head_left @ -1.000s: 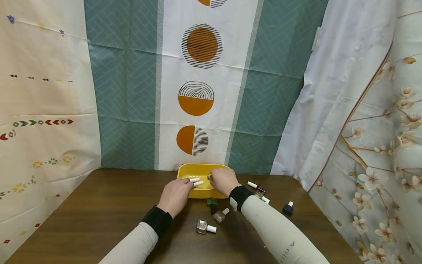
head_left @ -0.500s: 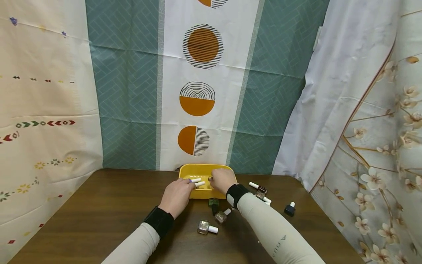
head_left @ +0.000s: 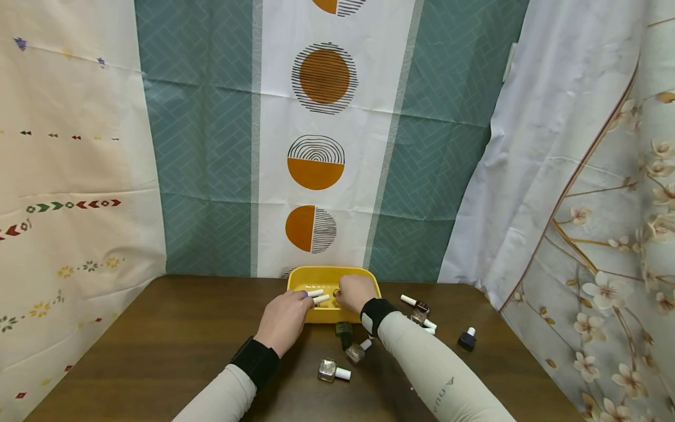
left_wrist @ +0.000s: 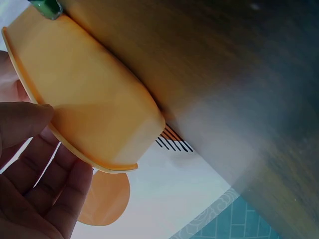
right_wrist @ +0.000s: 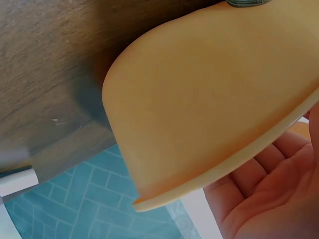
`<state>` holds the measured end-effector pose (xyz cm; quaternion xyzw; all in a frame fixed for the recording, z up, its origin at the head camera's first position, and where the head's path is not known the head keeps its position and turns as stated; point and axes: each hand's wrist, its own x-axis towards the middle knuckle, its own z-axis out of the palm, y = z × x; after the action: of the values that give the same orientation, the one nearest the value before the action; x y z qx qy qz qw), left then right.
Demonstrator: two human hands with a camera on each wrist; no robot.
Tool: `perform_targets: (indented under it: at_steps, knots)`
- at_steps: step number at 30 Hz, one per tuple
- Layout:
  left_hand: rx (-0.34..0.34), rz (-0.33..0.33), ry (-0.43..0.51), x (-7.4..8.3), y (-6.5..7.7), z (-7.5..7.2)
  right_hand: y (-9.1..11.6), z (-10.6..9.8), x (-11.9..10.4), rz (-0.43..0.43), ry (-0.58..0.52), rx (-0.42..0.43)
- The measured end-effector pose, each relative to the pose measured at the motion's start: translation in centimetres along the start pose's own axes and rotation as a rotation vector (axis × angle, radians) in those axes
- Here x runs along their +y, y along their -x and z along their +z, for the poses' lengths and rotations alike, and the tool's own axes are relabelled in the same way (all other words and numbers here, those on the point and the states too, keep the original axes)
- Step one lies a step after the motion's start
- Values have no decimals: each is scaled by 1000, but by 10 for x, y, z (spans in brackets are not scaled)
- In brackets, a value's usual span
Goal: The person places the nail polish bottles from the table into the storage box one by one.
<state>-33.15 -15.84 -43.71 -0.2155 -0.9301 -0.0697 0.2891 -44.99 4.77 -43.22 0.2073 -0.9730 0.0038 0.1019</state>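
Note:
A yellow plastic tray (head_left: 329,316) stands at the back of the brown table. Over its near left rim lies my left hand (head_left: 286,319); its fingertips are next to two white-capped nail polish bottles (head_left: 314,292) inside. In the left wrist view the thumb (left_wrist: 25,119) overlaps the tray's rim and the other fingers pass behind it, so I cannot tell what they hold. My right hand (head_left: 358,293) reaches over the near right side with curled fingers, pinching a small dark nail polish bottle (head_left: 336,293), mostly hidden. The tray's wall (right_wrist: 209,99) hides those fingertips in the right wrist view.
In front of the tray lie a green bottle (head_left: 344,329), a glittery bottle (head_left: 355,353) and a silvery bottle (head_left: 327,370). Right of it are a dark red bottle (head_left: 422,306), another glitter bottle (head_left: 419,316) and an upright navy bottle (head_left: 466,340). Curtains (head_left: 211,176) close off the back and sides.
The right forearm has shifted slightly left and rolled a little. Both hands stay at the tray, and the loose bottles lie as before; the head view has tilted slightly.

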Motion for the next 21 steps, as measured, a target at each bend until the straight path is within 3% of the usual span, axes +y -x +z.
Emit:
perform_targets:
  at_steps: [8, 14, 21]
  knots:
    - [22, 15, 18, 0, 1, 2, 4, -4, -2, 8, -33, -29]
    - [35, 8, 21, -3, 4, 5, -9, 21, 9, -7, -34, -65]
    - [61, 43, 13, -3, 1, 6, -12, 28, 17, -4, -45, -74]
